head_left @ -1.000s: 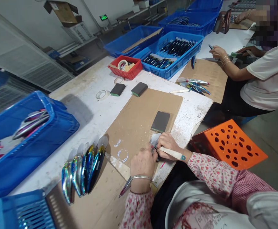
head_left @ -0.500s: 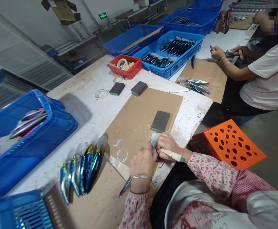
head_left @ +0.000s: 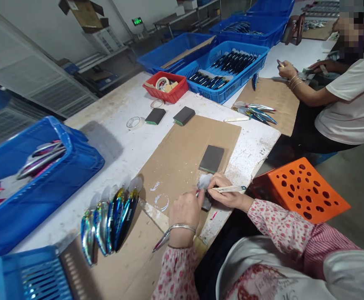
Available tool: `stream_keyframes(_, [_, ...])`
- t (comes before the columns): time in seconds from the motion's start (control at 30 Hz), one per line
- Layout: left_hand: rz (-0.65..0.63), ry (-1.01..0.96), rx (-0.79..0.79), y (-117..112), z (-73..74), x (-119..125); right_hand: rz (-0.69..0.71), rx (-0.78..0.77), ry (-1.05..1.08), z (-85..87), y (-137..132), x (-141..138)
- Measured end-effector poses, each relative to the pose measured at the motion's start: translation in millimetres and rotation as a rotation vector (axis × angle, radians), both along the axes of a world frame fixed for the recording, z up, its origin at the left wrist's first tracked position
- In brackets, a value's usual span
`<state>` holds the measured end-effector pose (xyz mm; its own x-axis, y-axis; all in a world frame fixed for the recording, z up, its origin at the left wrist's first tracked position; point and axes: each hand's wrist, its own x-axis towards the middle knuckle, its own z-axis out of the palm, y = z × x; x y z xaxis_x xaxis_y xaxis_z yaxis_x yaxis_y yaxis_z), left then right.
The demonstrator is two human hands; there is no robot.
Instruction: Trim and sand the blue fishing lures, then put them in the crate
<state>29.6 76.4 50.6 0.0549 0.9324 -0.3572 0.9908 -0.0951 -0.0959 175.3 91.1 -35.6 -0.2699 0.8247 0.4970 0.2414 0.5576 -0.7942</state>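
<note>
Left hand (head_left: 186, 208) grips lure (head_left: 163, 241); right hand (head_left: 227, 192) grips file (head_left: 228, 189). Both at table edge (head_left: 247, 175); sanding block (head_left: 212, 158) just beyond, bare cardboard (head_left: 182, 154) left.

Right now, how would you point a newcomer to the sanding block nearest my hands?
Start at the big cardboard sheet on the white table. The sanding block lies flat on it, just beyond the right hand. The other two blocks sit off the cardboard's far edge.

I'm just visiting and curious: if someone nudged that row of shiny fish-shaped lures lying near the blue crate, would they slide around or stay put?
The lures look glossy and smooth, so they would probably slide easily and feel slippery to grip. They lean on one another on their narrow edges, so a push would likely topple several flat together. Their rigid, moulded look suggests they would stay stiff when lifted.
</note>
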Motion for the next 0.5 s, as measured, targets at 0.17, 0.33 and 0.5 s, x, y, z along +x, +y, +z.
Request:
stream_keyframes(0.17, [-0.001,-0.008,-0.005,2.5,1.7,-0.9,0.009,0.023,-0.003,-2.1,1.3,-0.5])
stream_keyframes(0.33, [-0.011,-0.013,-0.002,3.5,0.2,-2.3,0.022,0.05,-0.083,-3.6,1.3,-1.5])
stream_keyframes(0.5, [-0.037,-0.013,0.006,3.7,-0.3,-2.7,0.026,0.059,-0.121,-3.5,0.6,-1.1])
